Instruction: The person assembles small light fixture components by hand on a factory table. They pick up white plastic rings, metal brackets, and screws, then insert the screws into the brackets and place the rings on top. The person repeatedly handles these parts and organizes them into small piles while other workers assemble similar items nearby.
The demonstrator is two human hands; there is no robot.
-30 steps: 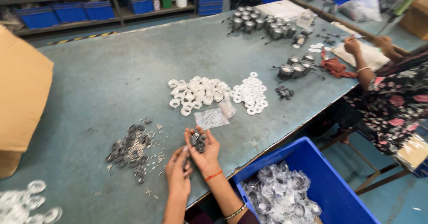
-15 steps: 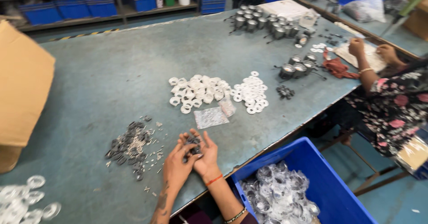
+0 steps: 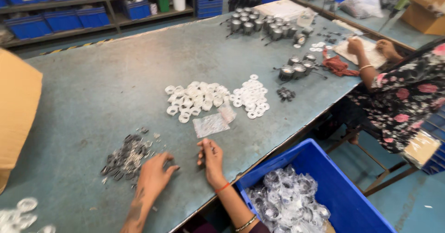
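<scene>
On the near edge of the long grey-green table [image 3: 106,80], the person's left hand [image 3: 153,177] lies palm down with its fingers loosely spread, the fingertips just beside a heap of small dark metal parts [image 3: 125,158]. The right hand [image 3: 211,159] rests close by to the right, fingers curled together; it may be pinching something small at the fingertips, but from here I cannot tell. An orange band [image 3: 223,187] circles that wrist. Just beyond the right hand lies a small clear plastic packet [image 3: 211,124], and past that a spread of white rings [image 3: 197,99] with a second, tighter cluster of white rings [image 3: 251,97] beside it. Farther up the table stand grey metal cups [image 3: 259,25] with wires, and a red cloth [image 3: 338,66] lies near a co-worker in a flowered sleeve [image 3: 403,98], whose hands rest on a sheet of paper. Below the table's edge, at the person's right, sits a blue crate [image 3: 324,168] holding clear plastic-wrapped pieces [image 3: 287,203].
</scene>
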